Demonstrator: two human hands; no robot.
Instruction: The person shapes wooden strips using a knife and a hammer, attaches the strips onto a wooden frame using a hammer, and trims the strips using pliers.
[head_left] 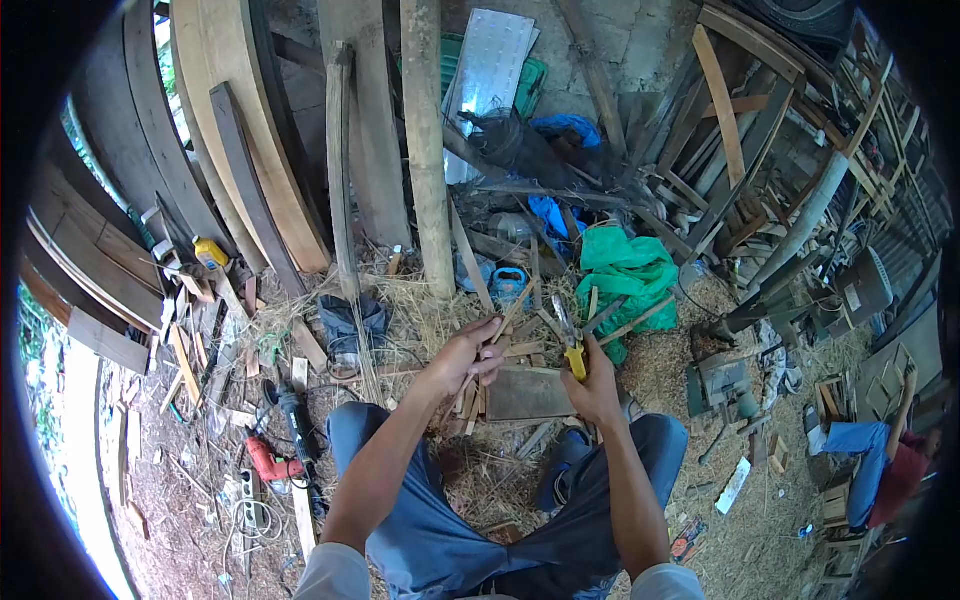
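Note:
Yellow-handled pliers (573,350) are held in my right hand (597,383), their metal jaws pointing up and away from me. My left hand (467,358) is closed around a thin wooden strip (511,315) that slants up to the right. The two hands are apart, above my spread knees. Beneath and between them lies a flat wooden block (527,393), with loose sticks at its left side. A green plastic bag (625,272) is beyond my right hand.
Boards (240,130) and a wooden post (427,150) stand ahead. A red power tool (272,460) and an angle grinder (293,420) lie at left. At right are a metal machine (722,385) and a seated person (880,455). Wood scraps and shavings cover the ground.

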